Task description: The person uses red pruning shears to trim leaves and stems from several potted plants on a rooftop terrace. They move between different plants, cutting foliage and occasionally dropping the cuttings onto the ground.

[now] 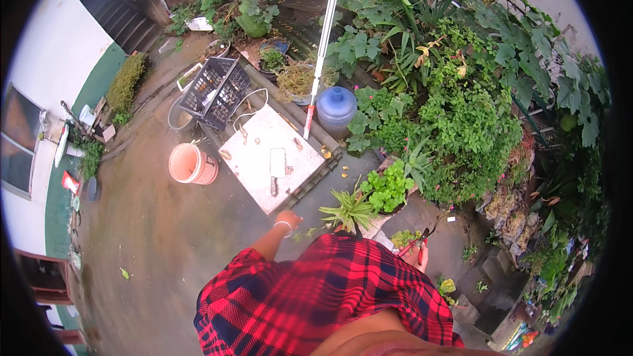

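Note:
My right hand [418, 260] grips a pair of red-handled pruning shears [420, 246] at the right of my body. Their dark blades point up and to the right, beside a small clump of yellow-green leaves [403, 237]. My left hand [290, 218], with a pale bangle at the wrist, hangs just off the near corner of a white slab [252, 158]. Its fingers look curled, but their exact pose is too small to make out. A cleaver [278, 163] lies flat on the slab. Close in front of me grow a spiky potted plant [350, 210] and a bright green leafy plant [388, 188].
An orange bucket [193, 164] stands left of the slab. Behind it are a black plastic crate [216, 90] and a grey basin [181, 113]. A blue water jug [337, 109] stands beside a white pole [324, 44]. Dense shrubs [460, 109] fill the right; stone steps [494, 277] lie at lower right.

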`<state>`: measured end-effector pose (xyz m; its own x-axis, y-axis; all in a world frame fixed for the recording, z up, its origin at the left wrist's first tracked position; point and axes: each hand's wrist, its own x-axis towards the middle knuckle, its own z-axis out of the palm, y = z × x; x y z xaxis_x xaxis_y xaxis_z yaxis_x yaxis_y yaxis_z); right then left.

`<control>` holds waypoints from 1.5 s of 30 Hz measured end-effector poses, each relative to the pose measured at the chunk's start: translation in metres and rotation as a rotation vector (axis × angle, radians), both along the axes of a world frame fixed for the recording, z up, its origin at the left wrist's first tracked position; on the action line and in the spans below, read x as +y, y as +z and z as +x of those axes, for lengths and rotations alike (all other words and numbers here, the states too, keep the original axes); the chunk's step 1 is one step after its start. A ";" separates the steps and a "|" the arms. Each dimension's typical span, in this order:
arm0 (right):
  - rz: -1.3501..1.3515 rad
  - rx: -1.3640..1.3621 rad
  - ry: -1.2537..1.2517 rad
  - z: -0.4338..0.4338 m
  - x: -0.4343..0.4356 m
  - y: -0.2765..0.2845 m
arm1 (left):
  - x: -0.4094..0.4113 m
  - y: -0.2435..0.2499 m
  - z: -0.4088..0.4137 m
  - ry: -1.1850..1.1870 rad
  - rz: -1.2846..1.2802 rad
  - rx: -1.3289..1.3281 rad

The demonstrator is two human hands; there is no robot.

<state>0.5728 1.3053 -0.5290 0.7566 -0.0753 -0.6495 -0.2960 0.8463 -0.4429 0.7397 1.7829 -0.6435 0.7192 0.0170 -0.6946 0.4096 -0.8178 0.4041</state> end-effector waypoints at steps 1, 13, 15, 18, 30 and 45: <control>-0.006 0.002 -0.004 -0.004 -0.004 -0.001 | -0.011 0.008 -0.001 0.074 -0.027 0.023; -0.040 0.033 -0.038 0.007 -0.007 -0.021 | 0.021 -0.044 0.006 -0.203 0.041 -0.042; -0.061 0.021 -0.053 0.001 -0.016 -0.022 | -0.003 -0.020 0.015 -0.372 0.135 -0.074; -0.006 0.038 -0.090 0.000 -0.019 -0.029 | -0.010 0.005 0.023 -0.266 0.073 -0.044; 0.058 0.034 -0.184 -0.005 -0.030 -0.021 | -0.043 0.066 0.010 0.008 0.015 0.003; 0.073 0.135 0.050 0.020 -0.028 0.019 | -0.026 0.058 -0.029 0.200 -0.017 0.092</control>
